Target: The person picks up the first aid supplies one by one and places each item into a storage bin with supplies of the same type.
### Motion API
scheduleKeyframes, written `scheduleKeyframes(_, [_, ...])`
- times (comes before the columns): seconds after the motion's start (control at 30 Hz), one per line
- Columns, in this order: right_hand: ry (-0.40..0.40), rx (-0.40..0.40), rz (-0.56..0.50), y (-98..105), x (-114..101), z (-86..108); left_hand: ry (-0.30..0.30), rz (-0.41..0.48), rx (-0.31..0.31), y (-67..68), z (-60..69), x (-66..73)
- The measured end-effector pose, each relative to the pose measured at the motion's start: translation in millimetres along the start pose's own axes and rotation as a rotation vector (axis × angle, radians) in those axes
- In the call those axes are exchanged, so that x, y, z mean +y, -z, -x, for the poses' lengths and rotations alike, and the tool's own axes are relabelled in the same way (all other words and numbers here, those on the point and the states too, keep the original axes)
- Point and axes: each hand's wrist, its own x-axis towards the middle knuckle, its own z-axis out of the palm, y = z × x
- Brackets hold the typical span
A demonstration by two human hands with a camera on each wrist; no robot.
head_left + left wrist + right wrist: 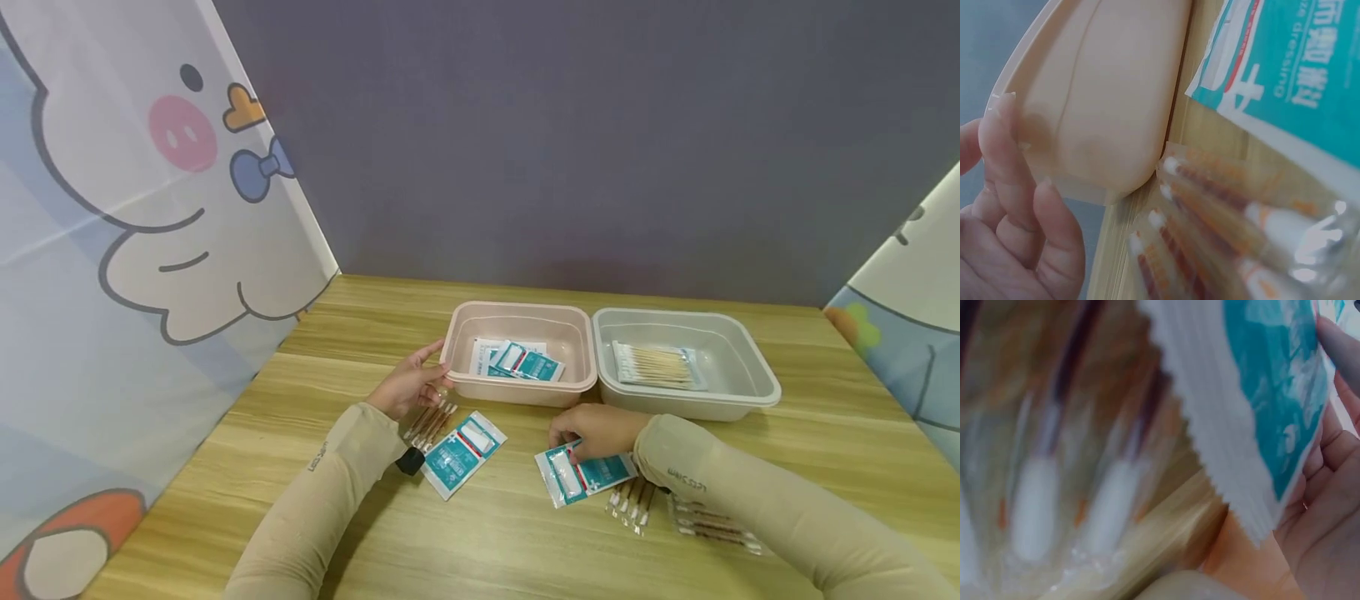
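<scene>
At the front left corner of a pink plastic bin point(517, 394), my left hand point(408, 385) holds the rim with bent fingers point(1007, 144). Two teal-and-white gauze dressing packets lie in that bin, partly overlapping a white packet. My right hand point(600, 429) pinches another gauze dressing packet point(606, 477) just over the table, in front of the bins; the right wrist view shows its serrated edge point(1204, 425). Beside the left hand lies a loose gauze dressing packet point(465, 454), next to a clear pack of brown-stemmed swabs point(429, 427).
A grey plastic bin point(738, 358) stands against the pink one and holds a pack of wooden-stemmed cotton swabs point(660, 367). Under and beside the right forearm lie more brown swab packs point(712, 525). A grey wall rises behind the wooden table point(360, 333); printed cloth hangs at both sides.
</scene>
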Motion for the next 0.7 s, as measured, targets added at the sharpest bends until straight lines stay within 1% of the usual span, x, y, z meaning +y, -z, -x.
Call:
scheduleKeyframes(0.07, [0.028, 0.008, -0.064, -0.3, 1.7, 0.8, 0.001, -0.003, -0.001, -0.3, -0.4, -0.6])
scheduleKeyframes(0.17, [0.045, 0.029, -0.13, -0.4, 3.9, 2.6, -0.005, -0.006, -0.007, -0.1, -1.2, -1.6])
scheduleKeyframes(0.23, [0.045, 0.041, -0.167, 0.2, 3.8, 3.6, -0.008, -0.003, -0.009, 0.3, -1.7, -2.0])
scheduleKeyframes(0.33, [0.02, 0.046, -0.211, 1.5, 2.2, 5.1, -0.009, -0.007, -0.012, 0.7, -1.9, -2.4])
scheduleKeyframes(0.4, [0.002, 0.046, -0.228, 2.1, 0.8, 5.7, -0.007, -0.009, -0.012, 0.7, -1.6, -2.7])
scheduleKeyframes(0.53, [0.009, 0.065, -0.241, 1.8, -0.3, 6.2, -0.005, -0.008, -0.013, 0.3, -1.6, -3.0])
scheduleKeyframes(0.6, [0.029, 0.09, -0.246, 1.5, 0.1, 6.2, -0.006, -0.007, -0.014, 0.2, -1.9, -3.1])
scheduleKeyframes(0.7, [0.047, 0.14, -0.292, 1.7, 1.5, 6.2, -0.007, -0.007, -0.014, 0.2, -2.2, -3.2])
